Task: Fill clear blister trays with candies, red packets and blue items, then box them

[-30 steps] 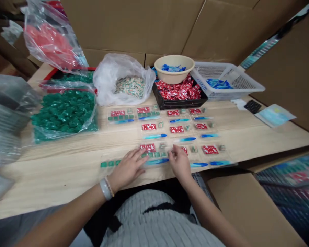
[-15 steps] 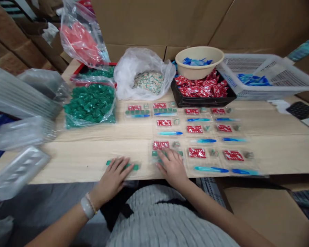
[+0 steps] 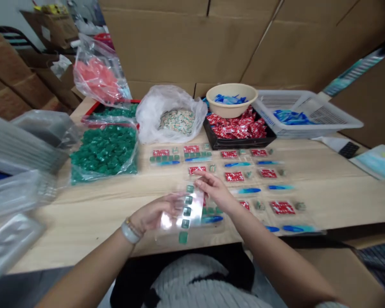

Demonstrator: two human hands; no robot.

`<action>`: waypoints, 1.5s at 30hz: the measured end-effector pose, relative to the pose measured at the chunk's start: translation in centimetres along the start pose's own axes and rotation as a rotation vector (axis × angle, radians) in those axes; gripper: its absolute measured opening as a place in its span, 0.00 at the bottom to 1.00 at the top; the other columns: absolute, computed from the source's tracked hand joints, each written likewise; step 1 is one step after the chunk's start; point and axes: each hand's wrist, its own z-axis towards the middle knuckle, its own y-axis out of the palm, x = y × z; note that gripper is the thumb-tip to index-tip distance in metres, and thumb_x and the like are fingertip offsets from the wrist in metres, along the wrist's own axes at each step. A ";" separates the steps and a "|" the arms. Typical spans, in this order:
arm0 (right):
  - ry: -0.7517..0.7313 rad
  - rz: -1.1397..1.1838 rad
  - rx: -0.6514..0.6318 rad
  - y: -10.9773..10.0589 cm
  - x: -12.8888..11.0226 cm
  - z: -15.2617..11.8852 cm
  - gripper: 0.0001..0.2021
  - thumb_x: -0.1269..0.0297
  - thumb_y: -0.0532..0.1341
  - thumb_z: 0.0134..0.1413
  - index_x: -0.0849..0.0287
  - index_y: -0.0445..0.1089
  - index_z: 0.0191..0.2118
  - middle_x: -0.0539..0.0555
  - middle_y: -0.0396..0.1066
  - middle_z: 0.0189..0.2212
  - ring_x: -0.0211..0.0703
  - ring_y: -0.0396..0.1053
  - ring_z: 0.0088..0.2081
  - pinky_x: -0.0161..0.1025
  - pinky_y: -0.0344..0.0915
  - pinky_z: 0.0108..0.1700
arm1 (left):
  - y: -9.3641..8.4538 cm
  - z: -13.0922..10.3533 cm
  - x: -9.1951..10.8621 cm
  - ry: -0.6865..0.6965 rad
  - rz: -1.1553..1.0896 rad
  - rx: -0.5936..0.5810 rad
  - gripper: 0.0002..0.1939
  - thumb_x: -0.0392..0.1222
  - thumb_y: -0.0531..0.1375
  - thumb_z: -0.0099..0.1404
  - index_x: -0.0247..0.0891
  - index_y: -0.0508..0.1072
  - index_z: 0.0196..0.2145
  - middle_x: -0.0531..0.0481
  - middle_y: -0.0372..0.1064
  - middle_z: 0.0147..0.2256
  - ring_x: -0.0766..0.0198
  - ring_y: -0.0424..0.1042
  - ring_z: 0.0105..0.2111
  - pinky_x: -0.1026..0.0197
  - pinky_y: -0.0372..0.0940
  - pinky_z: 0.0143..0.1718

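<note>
A clear plastic tray [image 3: 194, 207] with a row of several green squares is raised and turned upright over the table's front part. My left hand [image 3: 154, 209] grips its left side, fingers partly behind the plastic. At its top right corner, my right hand [image 3: 211, 186] has thumb and fingers closed on the edge. Behind and to the right, filled trays lie in rows, holding red packets [image 3: 282, 208], small patterned pieces [image 3: 259, 205] and blue pens [image 3: 298, 229]. One blue pen [image 3: 212, 219] shows just right of the raised tray.
Along the back stand a bag of green pieces [image 3: 104, 152], a bag of patterned pieces [image 3: 178, 121], a black box [image 3: 244, 141] of red packets under a cream bowl [image 3: 232, 110], and a white basket [image 3: 333, 121]. Stacked clear trays [image 3: 19, 145] are at the left.
Both hands have come off the table, and the tray under my left hand is now lifted and turned upright between them. The head view has shifted, with more of the cardboard wall showing.
</note>
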 end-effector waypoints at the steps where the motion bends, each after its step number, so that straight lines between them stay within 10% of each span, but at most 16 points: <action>1: 0.016 -0.011 0.005 -1.2 -0.3 0.3 0.17 0.58 0.63 0.38 0.59 0.68 0.37 0.44 0.63 0.20 0.27 0.55 0.17 0.27 0.52 0.18 | 0.1 1.2 0.6 -0.050 -0.023 -0.031 0.29 0.32 0.53 0.49 0.41 0.61 0.51 0.43 0.66 0.46 0.56 0.68 0.42 0.53 0.64 0.40; 6: 0.160 0.111 0.145 -5.9 1.3 -0.3 0.14 0.56 0.63 0.37 0.61 0.64 0.27 0.43 0.60 0.16 0.29 0.56 0.15 0.28 0.54 0.16 | 0.2 4.7 3.3 -0.226 -0.112 -0.110 0.24 0.37 0.59 0.53 0.37 0.62 0.49 0.42 0.68 0.42 0.58 0.70 0.39 0.57 0.64 0.37; 10: 0.137 0.133 0.438 -8.2 3.3 0.7 0.17 0.53 0.61 0.38 0.60 0.61 0.31 0.44 0.59 0.17 0.33 0.60 0.17 0.33 0.59 0.19 | -1.6 8.3 3.8 -0.141 0.050 0.289 0.18 0.39 0.62 0.51 0.36 0.64 0.40 0.50 0.69 0.29 0.66 0.70 0.29 0.62 0.65 0.32; 14: 0.115 -0.588 0.535 -9.2 3.2 3.4 0.16 0.57 0.54 0.48 0.60 0.62 0.42 0.49 0.64 0.19 0.40 0.65 0.23 0.37 0.61 0.26 | -3.7 12.9 3.0 0.201 0.306 0.726 0.21 0.38 0.62 0.48 0.34 0.62 0.40 0.54 0.64 0.27 0.69 0.67 0.25 0.61 0.65 0.31; 17: 0.241 -1.152 0.431 -9.1 2.4 4.5 0.12 0.61 0.51 0.52 0.59 0.67 0.38 0.56 0.69 0.26 0.45 0.68 0.29 0.38 0.59 0.30 | -4.3 14.2 1.9 0.274 0.667 0.804 0.21 0.41 0.61 0.48 0.31 0.65 0.40 0.49 0.65 0.31 0.65 0.66 0.28 0.58 0.64 0.34; 29: 0.309 -1.440 0.164 -7.6 1.7 5.5 0.11 0.67 0.50 0.51 0.63 0.68 0.35 0.63 0.71 0.32 0.49 0.70 0.34 0.38 0.59 0.30 | -3.0 11.0 1.4 0.128 1.178 0.672 0.03 0.36 0.54 0.52 0.36 0.63 0.22 0.51 0.62 0.23 0.63 0.62 0.26 0.60 0.59 0.32; 37: 0.101 -0.999 0.309 -7.4 1.1 5.4 0.14 0.63 0.49 0.53 0.64 0.66 0.39 0.59 0.70 0.32 0.43 0.67 0.34 0.36 0.60 0.35 | -1.9 10.7 2.2 0.136 0.488 0.701 0.14 0.47 0.57 0.51 0.33 0.67 0.29 0.53 0.64 0.23 0.68 0.62 0.22 0.66 0.55 0.22; 45: 0.156 -1.025 0.245 -4.7 4.8 -5.0 0.08 0.65 0.54 0.46 0.62 0.65 0.32 0.60 0.67 0.32 0.48 0.66 0.35 0.42 0.61 0.38 | 0.5 2.5 -9.2 0.233 0.875 0.801 0.15 0.47 0.54 0.56 0.36 0.68 0.38 0.42 0.68 0.34 0.54 0.67 0.36 0.49 0.63 0.38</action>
